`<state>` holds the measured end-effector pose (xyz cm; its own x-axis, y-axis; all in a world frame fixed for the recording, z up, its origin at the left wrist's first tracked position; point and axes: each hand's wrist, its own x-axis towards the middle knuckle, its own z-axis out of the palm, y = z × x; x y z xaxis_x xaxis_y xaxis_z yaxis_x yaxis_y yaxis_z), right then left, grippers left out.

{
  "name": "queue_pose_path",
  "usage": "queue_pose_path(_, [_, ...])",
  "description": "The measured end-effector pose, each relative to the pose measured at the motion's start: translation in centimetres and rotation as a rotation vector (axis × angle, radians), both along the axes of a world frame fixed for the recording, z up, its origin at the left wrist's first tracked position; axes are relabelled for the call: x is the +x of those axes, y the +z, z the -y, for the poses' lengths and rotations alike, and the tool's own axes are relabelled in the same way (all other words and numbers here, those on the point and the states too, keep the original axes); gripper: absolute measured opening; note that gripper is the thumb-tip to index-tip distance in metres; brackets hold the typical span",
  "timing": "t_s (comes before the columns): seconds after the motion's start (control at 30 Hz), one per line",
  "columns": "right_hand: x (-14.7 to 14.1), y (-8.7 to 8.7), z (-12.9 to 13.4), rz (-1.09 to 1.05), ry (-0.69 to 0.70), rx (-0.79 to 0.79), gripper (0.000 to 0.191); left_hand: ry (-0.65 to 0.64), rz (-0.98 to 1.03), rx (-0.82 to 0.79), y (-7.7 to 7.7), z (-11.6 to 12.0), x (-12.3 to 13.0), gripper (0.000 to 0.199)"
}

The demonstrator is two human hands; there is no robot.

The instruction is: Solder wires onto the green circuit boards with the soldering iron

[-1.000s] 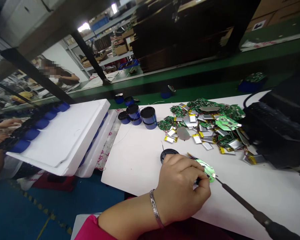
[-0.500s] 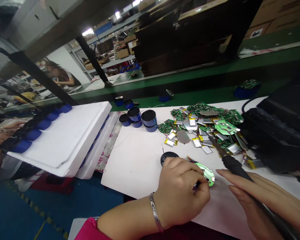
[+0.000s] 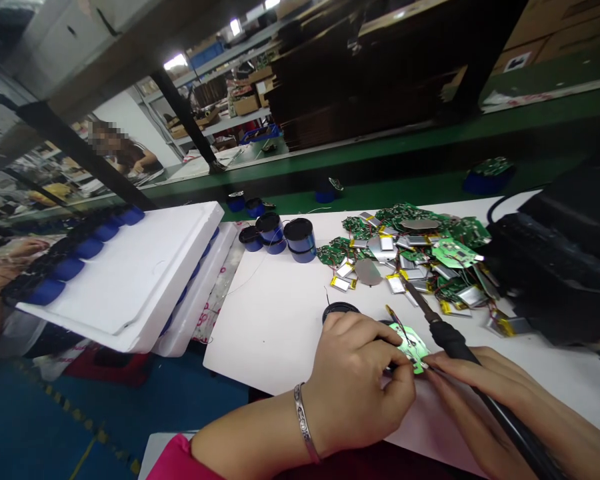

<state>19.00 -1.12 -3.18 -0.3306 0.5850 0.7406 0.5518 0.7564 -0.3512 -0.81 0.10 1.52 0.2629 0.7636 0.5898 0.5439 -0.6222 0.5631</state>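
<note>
My left hand (image 3: 357, 387) rests on the white table (image 3: 275, 313) and pinches a small green circuit board (image 3: 411, 343) at its left edge. A black round speaker part (image 3: 336, 311) lies just beyond that hand. My right hand (image 3: 500, 407) comes in from the lower right and holds a soldering iron (image 3: 447, 337). The iron's shaft lies across the fingers and its tip points up and away toward the pile of boards. The fingertips of the right hand touch the green board's right edge.
A heap of green boards and silver batteries (image 3: 415, 257) lies behind the hands. Blue and black cylinders (image 3: 285, 235) stand at the back left. White foam trays (image 3: 125, 273) with blue parts overhang the left. A black machine (image 3: 560, 260) fills the right. Another person sits far left.
My right hand came into view with the soldering iron and moved left until its fingertips met the green board. The iron swung so its tip points away. My left hand stayed put.
</note>
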Motion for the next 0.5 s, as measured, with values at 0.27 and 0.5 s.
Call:
queue_pose_path(0.27, [0.3, -1.3, 0.7, 0.048, -0.027, 0.004, 0.029, 0.085, 0.015, -0.117, 0.1, 0.7, -0.1, 0.010])
queue_pose_path(0.5, [-0.6, 0.1, 0.4, 0.069, -0.013, 0.038, 0.023, 0.159, 0.036, -0.160, 0.0, 1.0, 0.3, 0.013])
